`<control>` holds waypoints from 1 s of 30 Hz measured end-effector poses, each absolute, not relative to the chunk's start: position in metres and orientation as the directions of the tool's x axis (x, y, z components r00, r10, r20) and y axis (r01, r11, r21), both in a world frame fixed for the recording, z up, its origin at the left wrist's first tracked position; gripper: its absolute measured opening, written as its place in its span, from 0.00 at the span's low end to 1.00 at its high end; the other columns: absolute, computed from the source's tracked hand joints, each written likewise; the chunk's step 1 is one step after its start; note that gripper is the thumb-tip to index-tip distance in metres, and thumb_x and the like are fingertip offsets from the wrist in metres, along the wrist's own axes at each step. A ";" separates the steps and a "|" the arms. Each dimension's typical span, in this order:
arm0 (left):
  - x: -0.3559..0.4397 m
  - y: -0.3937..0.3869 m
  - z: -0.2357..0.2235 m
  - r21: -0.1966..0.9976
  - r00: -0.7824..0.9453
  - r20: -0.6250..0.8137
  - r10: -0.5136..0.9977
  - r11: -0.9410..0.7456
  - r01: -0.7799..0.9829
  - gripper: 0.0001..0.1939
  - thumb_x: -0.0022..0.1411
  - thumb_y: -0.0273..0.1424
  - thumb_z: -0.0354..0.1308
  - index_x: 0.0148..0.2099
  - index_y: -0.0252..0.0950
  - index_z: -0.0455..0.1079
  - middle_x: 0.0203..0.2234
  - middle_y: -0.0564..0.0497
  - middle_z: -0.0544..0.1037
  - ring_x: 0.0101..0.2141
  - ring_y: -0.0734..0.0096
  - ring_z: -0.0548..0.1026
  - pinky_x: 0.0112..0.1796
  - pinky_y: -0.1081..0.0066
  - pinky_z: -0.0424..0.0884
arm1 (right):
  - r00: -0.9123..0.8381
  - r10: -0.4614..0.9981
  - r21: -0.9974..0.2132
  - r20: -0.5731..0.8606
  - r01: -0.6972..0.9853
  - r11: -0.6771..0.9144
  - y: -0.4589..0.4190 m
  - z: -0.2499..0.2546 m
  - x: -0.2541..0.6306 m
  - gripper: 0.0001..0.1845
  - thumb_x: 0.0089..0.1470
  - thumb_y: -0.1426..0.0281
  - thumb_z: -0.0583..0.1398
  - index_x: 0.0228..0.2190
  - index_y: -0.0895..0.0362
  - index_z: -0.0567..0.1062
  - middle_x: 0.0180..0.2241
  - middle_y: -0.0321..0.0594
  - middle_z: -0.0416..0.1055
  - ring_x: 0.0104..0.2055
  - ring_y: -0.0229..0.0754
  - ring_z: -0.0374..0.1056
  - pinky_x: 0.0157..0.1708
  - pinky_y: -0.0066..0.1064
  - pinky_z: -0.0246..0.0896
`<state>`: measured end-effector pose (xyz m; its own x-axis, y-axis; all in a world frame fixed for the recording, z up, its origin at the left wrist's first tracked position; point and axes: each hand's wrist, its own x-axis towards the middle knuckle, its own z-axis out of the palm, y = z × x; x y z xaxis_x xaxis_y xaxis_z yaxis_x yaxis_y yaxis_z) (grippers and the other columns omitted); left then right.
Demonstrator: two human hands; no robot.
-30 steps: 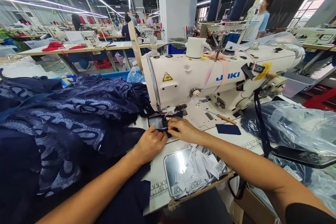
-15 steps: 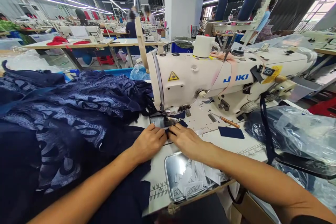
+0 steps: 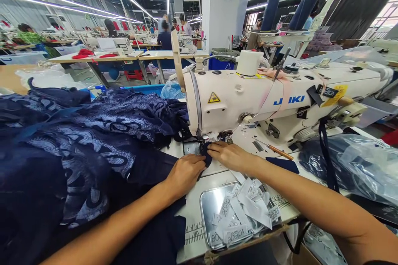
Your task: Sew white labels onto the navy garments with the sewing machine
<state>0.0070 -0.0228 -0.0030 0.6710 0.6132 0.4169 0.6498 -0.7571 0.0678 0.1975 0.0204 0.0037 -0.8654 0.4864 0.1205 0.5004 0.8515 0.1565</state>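
A white sewing machine stands in front of me, its needle and presser foot low at its left end. A small piece of navy fabric lies at the presser foot, partly covered by my fingers. My left hand is closed on the near left edge of that fabric, fingertips pressed together. From the right, my right hand pinches its other edge, close to the needle plate. A large heap of navy patterned garment cloth spreads to the left, partly beneath my left forearm.
In front of the machine sits a metal tray of white printed labels. To the right lie an orange-handled tool, a flat navy piece and plastic-bagged goods. Thread cones stand above. Other people work behind.
My hands have spread slightly apart, the right one further forward toward the presser foot. More of the navy fabric shows between them. The whole view has shifted a little.
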 end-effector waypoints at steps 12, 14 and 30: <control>0.016 -0.017 -0.009 0.009 0.639 0.489 0.594 -0.736 0.677 0.09 0.56 0.20 0.49 0.28 0.32 0.68 0.33 0.45 0.78 0.34 0.66 0.76 0.37 0.66 0.72 | -0.858 0.477 0.159 0.190 0.506 0.848 0.027 -0.005 0.202 0.20 0.53 0.82 0.48 0.47 0.66 0.65 0.50 0.52 0.62 0.48 0.46 0.64 0.40 0.34 0.66; 0.016 -0.017 -0.009 0.009 0.640 0.486 0.596 -0.735 0.678 0.09 0.57 0.20 0.48 0.28 0.32 0.68 0.33 0.45 0.78 0.34 0.66 0.75 0.38 0.66 0.72 | -0.858 0.475 0.159 0.193 0.506 0.848 0.028 -0.005 0.202 0.20 0.52 0.82 0.49 0.47 0.66 0.66 0.50 0.52 0.63 0.47 0.46 0.64 0.40 0.34 0.67; 0.019 -0.010 -0.012 -0.022 0.642 0.472 0.604 -0.720 0.694 0.10 0.56 0.19 0.46 0.28 0.33 0.66 0.28 0.48 0.76 0.31 0.70 0.74 0.37 0.67 0.69 | -0.825 0.531 0.126 0.196 0.558 0.820 0.030 -0.003 0.199 0.21 0.52 0.82 0.49 0.49 0.64 0.66 0.49 0.49 0.65 0.47 0.45 0.65 0.40 0.33 0.67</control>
<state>0.0194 -0.0099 -0.0121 0.6419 0.6041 0.4722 0.6937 -0.7199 -0.0220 0.1988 0.0301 -0.0025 -0.8247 0.5306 0.1957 0.5577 0.8204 0.1258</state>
